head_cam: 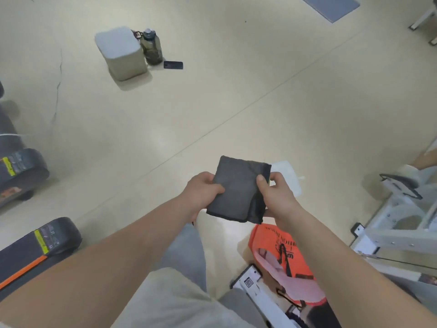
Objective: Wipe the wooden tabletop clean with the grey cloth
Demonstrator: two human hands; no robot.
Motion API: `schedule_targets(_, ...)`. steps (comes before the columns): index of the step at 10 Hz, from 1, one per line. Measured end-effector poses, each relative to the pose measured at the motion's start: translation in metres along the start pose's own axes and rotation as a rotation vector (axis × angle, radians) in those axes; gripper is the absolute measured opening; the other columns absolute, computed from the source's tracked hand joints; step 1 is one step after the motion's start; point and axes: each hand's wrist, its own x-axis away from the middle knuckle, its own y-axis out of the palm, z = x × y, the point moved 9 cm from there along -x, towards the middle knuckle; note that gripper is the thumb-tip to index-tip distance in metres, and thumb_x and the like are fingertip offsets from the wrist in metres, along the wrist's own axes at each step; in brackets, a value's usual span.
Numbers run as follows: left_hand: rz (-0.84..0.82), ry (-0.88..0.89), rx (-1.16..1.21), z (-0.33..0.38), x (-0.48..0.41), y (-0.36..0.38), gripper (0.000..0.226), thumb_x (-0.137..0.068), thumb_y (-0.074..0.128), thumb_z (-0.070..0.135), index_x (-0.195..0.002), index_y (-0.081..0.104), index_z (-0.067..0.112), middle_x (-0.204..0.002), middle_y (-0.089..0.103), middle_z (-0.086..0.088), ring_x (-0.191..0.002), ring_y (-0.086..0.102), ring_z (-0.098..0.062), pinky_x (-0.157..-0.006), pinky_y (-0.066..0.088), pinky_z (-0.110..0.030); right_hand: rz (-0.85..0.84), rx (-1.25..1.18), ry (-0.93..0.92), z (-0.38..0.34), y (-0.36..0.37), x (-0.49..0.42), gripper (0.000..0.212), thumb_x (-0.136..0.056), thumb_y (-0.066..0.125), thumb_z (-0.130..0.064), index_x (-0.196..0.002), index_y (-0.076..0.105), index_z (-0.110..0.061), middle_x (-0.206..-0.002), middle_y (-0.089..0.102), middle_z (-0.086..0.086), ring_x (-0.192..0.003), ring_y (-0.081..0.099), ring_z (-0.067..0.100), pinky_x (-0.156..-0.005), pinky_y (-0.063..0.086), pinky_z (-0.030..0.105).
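2 hands, left hand point(203, 188) and right hand point(275, 192), grip the folded grey cloth point(236, 190) by its sides; squaring the fold should make a firm pad.

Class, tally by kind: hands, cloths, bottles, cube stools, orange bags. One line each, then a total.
Hands: 2, the left hand and right hand
Cloths: 1, the grey cloth they hold
Bottles: 1, the dark bottle
Cube stools: 1, the pale cube stool
Orange bags: 1, the orange bag
Total: 6
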Motion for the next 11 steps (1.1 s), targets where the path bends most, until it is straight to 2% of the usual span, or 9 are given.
schedule_targets(1,-0.009,0.057,-0.084,0.036,-0.053,0.008,0.022,-0.082,0.067,0.021,-0.104,0.064,0.023,-0.104,0.074,-0.001,-0.093,0.074,-0.021,-0.082,0.062,-0.042,0.068,0.012,0.001,-0.018,-0.010,-0.056,0.020,-0.100,0.055,-0.048,-0.110,0.052,-0.031,-0.113,0.068,0.009,-0.100,0.071,0.032,-0.081,0.062,0.058)
schedule_targets(2,-0.085,0.086,-0.147,0.059,-0.102,0.033,0.018,-0.087,0.065,0.022,-0.103,0.060,0.029,-0.098,0.074,0.001,-0.080,0.075,-0.011,-0.060,0.058,-0.025,0.112,-0.020,0.038,-0.016,-0.022,-0.110,0.024,-0.100,0.055,-0.050,-0.113,0.051,-0.031,-0.111,0.069,0.009,-0.097,0.071,0.031,-0.083,0.062,0.056)
schedule_targets(3,-0.131,0.067,-0.193,0.053,-0.163,0.068,0.022,-0.084,0.063,0.022,-0.102,0.059,0.033,-0.093,0.073,0.003,-0.069,0.072,-0.004,-0.050,0.050,-0.016,0.154,-0.062,0.057,0.009,-0.035,-0.173,0.028,-0.097,0.057,-0.052,-0.115,0.052,-0.031,-0.113,0.068,0.008,-0.097,0.071,0.030,-0.080,0.061,0.050)
schedule_targets(4,-0.210,0.041,-0.237,0.017,-0.232,0.112,0.030,-0.078,0.060,0.012,-0.102,0.058,0.029,-0.081,0.068,0.005,-0.056,0.066,-0.002,-0.048,0.048,-0.019,0.195,-0.110,0.088,0.062,-0.049,-0.240,0.019,-0.094,0.062,-0.043,-0.108,0.053,-0.034,-0.112,0.068,0.009,-0.085,0.067,0.023,-0.064,0.058,0.039)
schedule_targets(6,-0.371,0.092,-0.360,-0.059,-0.371,0.211,0.028,-0.080,0.050,0.007,-0.103,0.056,0.021,-0.083,0.066,-0.002,-0.049,0.062,-0.002,-0.044,0.047,-0.018,0.329,-0.286,0.168,0.205,-0.081,-0.361,0.020,-0.088,0.058,-0.018,-0.105,0.055,-0.029,-0.115,0.068,0.017,-0.086,0.068,0.030,-0.088,0.059,0.055)
schedule_targets(7,-0.398,0.173,-0.377,-0.077,-0.433,0.252,0.026,-0.088,0.048,0.004,-0.105,0.057,0.021,-0.087,0.067,-0.003,-0.053,0.064,-0.007,-0.048,0.050,-0.023,0.436,-0.377,0.123,0.250,-0.102,-0.415,0.020,-0.089,0.059,-0.017,-0.106,0.058,-0.026,-0.114,0.071,0.017,-0.089,0.070,0.030,-0.090,0.058,0.055)
schedule_targets(9,-0.433,0.338,-0.386,-0.076,-0.512,0.309,0.034,-0.087,0.053,0.007,-0.112,0.063,0.027,-0.091,0.072,0.001,-0.062,0.068,-0.007,-0.053,0.055,-0.022,0.609,-0.562,0.027,0.302,-0.138,-0.479,0.021,-0.083,0.064,-0.019,-0.102,0.059,-0.026,-0.086,0.069,0.002,-0.077,0.064,0.026,-0.083,0.061,0.052)
schedule_targets(10,-0.381,0.383,-0.542,-0.085,-0.535,0.305,0.046,-0.091,0.062,0.017,-0.135,0.054,0.029,-0.114,0.061,0.007,-0.088,0.065,-0.009,-0.069,0.051,-0.020,0.681,-0.543,0.133,0.333,-0.138,-0.494,0.041,-0.085,0.064,-0.021,-0.125,0.055,-0.025,-0.115,0.065,0.005,-0.095,0.068,0.030,-0.090,0.060,0.051)
schedule_targets(11,-0.303,0.374,-0.663,-0.096,-0.549,0.284,0.052,-0.094,0.063,0.022,-0.144,0.049,0.024,-0.133,0.053,0.003,-0.115,0.057,-0.018,-0.089,0.047,-0.028,0.822,-0.235,0.162,0.345,-0.142,-0.492,0.058,-0.090,0.062,-0.030,-0.144,0.044,-0.022,-0.139,0.041,0.002,-0.113,0.057,0.027,-0.097,0.050,0.044)
